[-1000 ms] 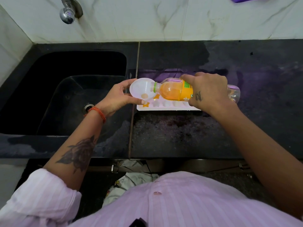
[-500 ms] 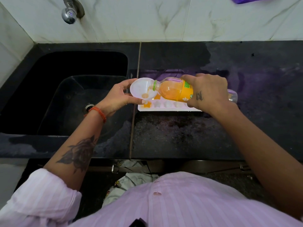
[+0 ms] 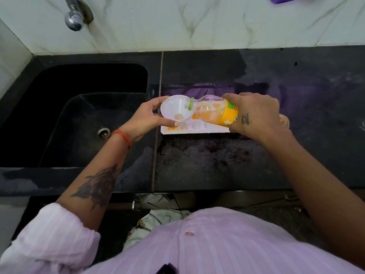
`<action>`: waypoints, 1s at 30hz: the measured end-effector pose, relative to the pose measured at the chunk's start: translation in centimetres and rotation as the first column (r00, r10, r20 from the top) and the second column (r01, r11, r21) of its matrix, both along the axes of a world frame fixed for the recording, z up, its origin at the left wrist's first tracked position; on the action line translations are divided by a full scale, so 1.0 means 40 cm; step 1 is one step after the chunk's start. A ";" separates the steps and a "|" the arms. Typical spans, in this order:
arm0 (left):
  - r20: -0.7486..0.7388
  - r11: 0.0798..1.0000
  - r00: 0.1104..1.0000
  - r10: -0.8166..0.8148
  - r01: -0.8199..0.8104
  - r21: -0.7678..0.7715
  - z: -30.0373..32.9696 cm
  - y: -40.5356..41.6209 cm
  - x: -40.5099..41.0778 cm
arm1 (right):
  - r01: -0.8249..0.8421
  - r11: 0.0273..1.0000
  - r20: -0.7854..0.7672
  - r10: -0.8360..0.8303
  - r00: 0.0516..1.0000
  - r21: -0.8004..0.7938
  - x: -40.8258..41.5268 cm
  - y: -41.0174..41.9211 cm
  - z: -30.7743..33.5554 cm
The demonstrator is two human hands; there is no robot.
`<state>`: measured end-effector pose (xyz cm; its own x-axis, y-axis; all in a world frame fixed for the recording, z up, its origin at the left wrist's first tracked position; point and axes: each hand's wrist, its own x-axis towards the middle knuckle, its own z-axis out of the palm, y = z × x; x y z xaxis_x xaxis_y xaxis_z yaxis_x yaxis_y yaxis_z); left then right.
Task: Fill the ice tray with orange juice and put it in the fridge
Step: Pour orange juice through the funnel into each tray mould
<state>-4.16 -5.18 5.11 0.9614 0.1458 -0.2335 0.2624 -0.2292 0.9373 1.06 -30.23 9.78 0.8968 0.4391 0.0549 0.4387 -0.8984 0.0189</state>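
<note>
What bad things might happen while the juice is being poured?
1. The left hand holds the white funnel at the near-left corner of the ice tray, by its edge, so juice might drip onto the counter.
2. The bottle in the right hand is tipped almost flat; a sudden gush may overflow the funnel.

funnel (image 3: 173,110): white
bottle (image 3: 214,112): clear, orange juice, yellow label, green neck ring
ice tray (image 3: 194,128): white, orange in cells
counter (image 3: 217,165): black, speckled
wall tiles (image 3: 177,22): white, veined
shirt (image 3: 207,244): pale pink, striped
wristband (image 3: 123,136): orange
</note>
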 end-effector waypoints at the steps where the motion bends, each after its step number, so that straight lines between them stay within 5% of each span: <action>1: 0.001 1.000 1.000 -0.003 0.003 -0.004 -0.003 -0.002 0.002 | 0.004 1.000 0.010 -0.004 1.000 -0.007 -0.001 -0.003 0.000; 18: -0.005 1.000 1.000 -0.030 0.030 0.002 -0.001 -0.036 0.018 | -0.007 0.998 0.068 0.011 0.998 -0.060 -0.002 -0.023 0.019; 30: 0.017 0.999 0.999 -0.044 0.044 -0.022 0.006 -0.040 0.030 | 0.043 0.999 -0.060 -0.042 0.997 0.016 0.007 -0.042 -0.007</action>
<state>-2.96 -6.77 5.37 0.9704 0.0981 -0.2206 0.2373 -0.2196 0.9463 1.35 -31.92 9.50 0.9166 0.3997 0.0077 0.3998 -0.9163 -0.0215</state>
